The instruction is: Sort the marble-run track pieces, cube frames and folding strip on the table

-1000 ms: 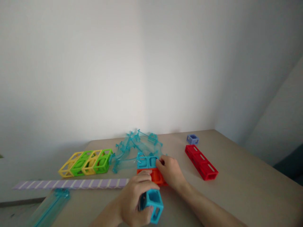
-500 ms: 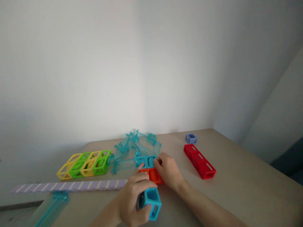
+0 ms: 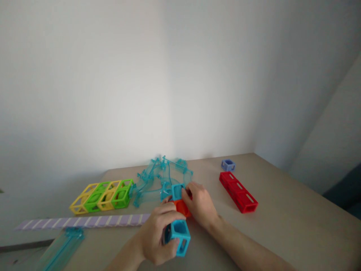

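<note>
My left hand [image 3: 158, 235] is closed around a hollow cyan cube block [image 3: 179, 237] near the table's front edge. My right hand [image 3: 199, 203] grips a second cyan block [image 3: 177, 191] that sits above an orange block [image 3: 180, 207]; the fingers pinch its right side. Just behind lies a heap of clear turquoise track pieces [image 3: 160, 177].
A row of yellow and green open cubes [image 3: 103, 195] lies at the left. A long lilac striped strip [image 3: 84, 221] and a turquoise rail [image 3: 60, 250] lie in front of it. A red block row [image 3: 238, 191] and a small blue cube [image 3: 228, 165] sit on the right of the beige table [image 3: 282, 226].
The cyan block under my right hand has tipped up and shifted against the orange block. My left hand with its cyan cube has moved slightly forward toward them.
</note>
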Tool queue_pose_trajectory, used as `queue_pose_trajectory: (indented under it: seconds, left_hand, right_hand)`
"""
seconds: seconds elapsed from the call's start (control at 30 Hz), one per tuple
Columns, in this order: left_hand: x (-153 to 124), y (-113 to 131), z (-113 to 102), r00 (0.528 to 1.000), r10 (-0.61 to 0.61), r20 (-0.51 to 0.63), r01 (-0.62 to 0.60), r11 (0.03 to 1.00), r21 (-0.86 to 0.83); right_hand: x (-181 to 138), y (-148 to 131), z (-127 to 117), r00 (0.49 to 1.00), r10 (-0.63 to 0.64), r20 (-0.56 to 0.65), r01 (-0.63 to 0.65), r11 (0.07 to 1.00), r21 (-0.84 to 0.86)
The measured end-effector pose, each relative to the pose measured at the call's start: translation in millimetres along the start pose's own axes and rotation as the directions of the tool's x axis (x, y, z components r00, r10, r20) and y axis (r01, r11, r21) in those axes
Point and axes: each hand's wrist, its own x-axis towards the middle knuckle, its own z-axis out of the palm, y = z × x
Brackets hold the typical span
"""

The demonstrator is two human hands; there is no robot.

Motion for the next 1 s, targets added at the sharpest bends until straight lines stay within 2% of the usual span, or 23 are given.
queue_pose_trajectory:
  seconds: [0.3, 0.63, 0.77, 1.0]
  left_hand:
    - [0.8, 0.4, -1.3, 0.998, 0.056, -0.007, -0.056, 0.998, 0.014]
    - [-1.2, -1.5, 0.8, 0.998, 0.052, -0.020, -0.051, 0.998, 0.029]
    - [-0.8, -1.1, 0.0, 0.999, 0.032, -0.012, -0.032, 0.999, 0.012]
    - [0.5, 1.6, -2.4, 1.000, 0.028, -0.003, -0.028, 1.000, 0.005]
  right_hand:
    - [2.8, 11.6, -2.9, 0.992, -0.003, 0.126, -0.011, 0.994, 0.107]
    - [6.8, 12.4, -0.9, 0.992, -0.091, 0.083, 0.081, 0.990, 0.118]
    - [5.1, 11.3, -2.4, 0.975, -0.221, 0.013, 0.219, 0.971, 0.096]
    - [6.6, 8.3, -4.1, 0.909, -0.411, 0.071, 0.407, 0.911, 0.060]
